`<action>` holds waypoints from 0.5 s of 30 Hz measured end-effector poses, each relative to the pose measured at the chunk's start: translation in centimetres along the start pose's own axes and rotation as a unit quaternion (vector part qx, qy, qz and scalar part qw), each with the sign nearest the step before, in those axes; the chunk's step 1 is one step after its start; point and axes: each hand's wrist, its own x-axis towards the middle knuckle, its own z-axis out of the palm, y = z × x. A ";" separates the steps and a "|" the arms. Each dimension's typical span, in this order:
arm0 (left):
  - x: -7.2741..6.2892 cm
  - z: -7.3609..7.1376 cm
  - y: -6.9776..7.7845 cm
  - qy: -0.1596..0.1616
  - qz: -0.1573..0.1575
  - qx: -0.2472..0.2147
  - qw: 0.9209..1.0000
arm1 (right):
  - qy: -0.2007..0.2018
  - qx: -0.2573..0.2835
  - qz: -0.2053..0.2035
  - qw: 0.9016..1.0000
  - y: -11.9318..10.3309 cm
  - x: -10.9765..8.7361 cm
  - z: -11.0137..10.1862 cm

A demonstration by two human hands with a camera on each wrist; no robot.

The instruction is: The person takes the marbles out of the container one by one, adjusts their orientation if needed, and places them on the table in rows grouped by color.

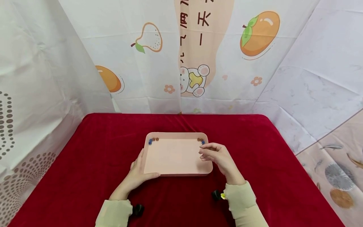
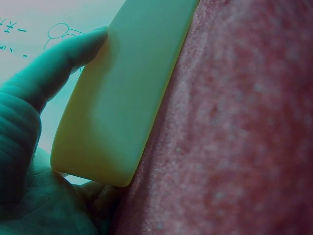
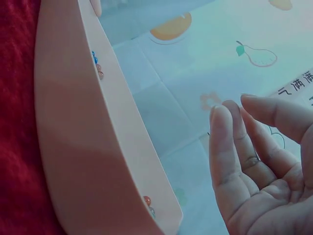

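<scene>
A shallow pale pink tray (image 1: pixel 173 157) with rounded corners lies on the red cloth. My left hand (image 1: pixel 137 173) grips its near left corner, thumb along the front wall and fingers along the left side. In the left wrist view the thumb (image 2: pixel 63 61) reaches the tray's rim. Small blue beads (image 1: pixel 150 142) and brown beads (image 1: pixel 155 139) sit in the far left corner. More brown beads (image 1: pixel 200 139) and a blue bead (image 1: pixel 203 142) sit in the far right corner. Over the tray's right side hovers my right hand (image 1: pixel 216 154), fingers loosely bent, nothing visible between them.
Red velvet cloth (image 1: pixel 107 151) covers the table around the tray. Behind it hangs a white curtain (image 1: pixel 167 72) with fruit prints. Patterned sheets (image 1: pixel 37 78) stand at both sides. A dark wrist camera (image 1: pixel 138 210) sits by the left sleeve.
</scene>
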 end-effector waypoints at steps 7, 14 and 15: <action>0.0 -0.1 0.0 -0.001 -0.003 0.001 1.000 | -0.011 -0.011 0.013 1.000 0.4 0.2 0.8; 0.0 -0.1 0.0 -0.001 -0.008 -0.001 1.000 | -0.031 -0.027 0.011 0.999 1.1 0.6 1.3; 0.0 0.0 0.0 0.000 -0.009 -0.001 1.000 | -0.032 -0.028 0.011 0.999 1.2 0.6 1.4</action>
